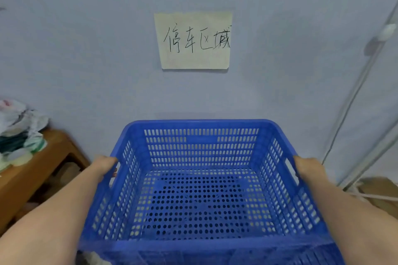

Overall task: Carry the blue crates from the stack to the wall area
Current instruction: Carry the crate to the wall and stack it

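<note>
Fingers (113, 173) of both hands grip blue crate (200, 178) sides | wooden table (43, 163) left | cables (355, 97) right

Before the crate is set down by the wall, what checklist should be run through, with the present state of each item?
1. Left hand grips the blue crate at its side: ok.
2. Right hand grips the opposite side: ok.
3. Crate holds nothing: ok.
4. Crate faces the wall below the paper sign: ok.
5. Floor under the crate free: cannot tell, hidden.
6. Clear of the wooden table on the left: ok.
</note>
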Tool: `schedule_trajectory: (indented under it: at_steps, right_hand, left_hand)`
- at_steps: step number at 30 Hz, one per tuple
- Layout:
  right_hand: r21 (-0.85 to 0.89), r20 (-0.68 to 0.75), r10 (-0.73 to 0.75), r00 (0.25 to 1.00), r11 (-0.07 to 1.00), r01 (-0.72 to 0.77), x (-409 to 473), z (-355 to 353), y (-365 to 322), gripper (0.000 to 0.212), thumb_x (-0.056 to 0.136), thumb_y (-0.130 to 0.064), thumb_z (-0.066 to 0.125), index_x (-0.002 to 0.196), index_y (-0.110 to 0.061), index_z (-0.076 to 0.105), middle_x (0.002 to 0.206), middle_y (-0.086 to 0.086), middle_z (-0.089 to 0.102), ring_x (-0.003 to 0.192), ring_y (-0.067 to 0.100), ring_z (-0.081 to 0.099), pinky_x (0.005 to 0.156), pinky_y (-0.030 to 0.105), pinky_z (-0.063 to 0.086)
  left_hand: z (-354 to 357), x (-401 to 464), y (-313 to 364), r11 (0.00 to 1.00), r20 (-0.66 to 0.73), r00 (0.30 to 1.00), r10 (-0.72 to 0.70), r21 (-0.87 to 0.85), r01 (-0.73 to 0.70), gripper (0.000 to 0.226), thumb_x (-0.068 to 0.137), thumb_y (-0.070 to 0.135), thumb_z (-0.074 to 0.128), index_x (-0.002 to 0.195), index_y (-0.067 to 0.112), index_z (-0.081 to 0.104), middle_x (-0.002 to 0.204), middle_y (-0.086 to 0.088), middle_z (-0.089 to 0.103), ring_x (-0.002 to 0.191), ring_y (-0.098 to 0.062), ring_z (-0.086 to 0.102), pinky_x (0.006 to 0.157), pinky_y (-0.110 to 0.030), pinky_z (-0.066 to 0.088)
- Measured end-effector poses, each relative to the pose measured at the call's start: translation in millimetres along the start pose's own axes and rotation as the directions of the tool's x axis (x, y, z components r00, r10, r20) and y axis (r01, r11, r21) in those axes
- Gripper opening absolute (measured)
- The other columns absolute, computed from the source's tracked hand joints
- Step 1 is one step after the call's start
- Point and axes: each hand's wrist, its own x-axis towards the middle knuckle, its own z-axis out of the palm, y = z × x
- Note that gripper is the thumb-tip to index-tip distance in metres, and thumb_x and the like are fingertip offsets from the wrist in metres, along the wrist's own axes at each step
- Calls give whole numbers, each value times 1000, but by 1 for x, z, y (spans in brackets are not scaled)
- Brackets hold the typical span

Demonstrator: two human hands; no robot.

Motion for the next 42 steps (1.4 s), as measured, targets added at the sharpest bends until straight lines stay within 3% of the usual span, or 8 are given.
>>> schedule_trajectory:
  at_steps: [4,9,14,23,33,35,38,42]
  right_hand:
    - [36,12,31,999,999,-32,8,24,-38,68,80,-49,42,107,9,65,106,29,67,92,40,63,75,35,43]
    - [74,23,93,995,993,-95,16,59,-72,68,81,-46,43,113,13,59,115,32,61,85,35,53,76,34,39]
    - [59,12,250,968,966,-250,17,102,-73,60,92,-39,44,124,11,54,127,32,55,114,43,55,82,36,39]
    - [270,28,531,847,811,-518,19,167,-40,52,96,-33,47,129,6,51,121,26,54,112,39,53,96,42,42]
    - [414,95,629,772,680,-605,75,204,-15,63,88,-33,58,136,3,39,117,16,48,117,37,54,88,43,46]
    - [428,136,609,782,675,-600,96,212,2,75,78,-39,64,136,1,39,118,15,52,113,37,57,93,47,48]
    - [402,132,629,766,673,-621,143,231,51,85,61,-46,63,132,-2,48,129,17,57,112,38,58,94,50,49]
    - [401,127,635,762,670,-624,152,240,29,72,64,-45,63,121,-1,55,121,16,60,102,35,60,84,45,48]
  left_hand:
    - [0,46,2,999,8,999,-40,-21,40,14,94,1,50,87,-12,48,69,-18,48,54,-30,46,49,-33,44]
    - [13,118,-1,995,34,994,-100,-16,100,29,93,3,55,66,-2,43,68,-16,47,53,-31,42,26,-21,40]
    - [35,187,-14,990,104,985,-138,13,138,33,93,18,60,69,0,46,70,-15,51,55,-28,48,53,-35,47]
    - [92,259,-58,960,205,939,-277,100,262,64,87,32,67,130,-10,49,130,-28,56,117,-43,56,99,-53,46]
    - [143,293,-114,894,263,855,-446,87,439,63,92,35,59,142,2,42,149,-16,42,134,-36,43,111,-55,32]
    - [151,297,-116,891,249,856,-452,85,446,55,92,31,58,136,-1,47,138,-21,52,124,-32,55,102,-54,44]
    - [161,299,-110,887,241,856,-457,55,458,32,94,24,56,121,6,53,96,-19,61,68,-30,64,40,-37,55]
    - [169,317,-114,885,243,857,-455,16,465,37,93,29,57,124,7,55,104,-17,65,74,-32,66,41,-36,55]
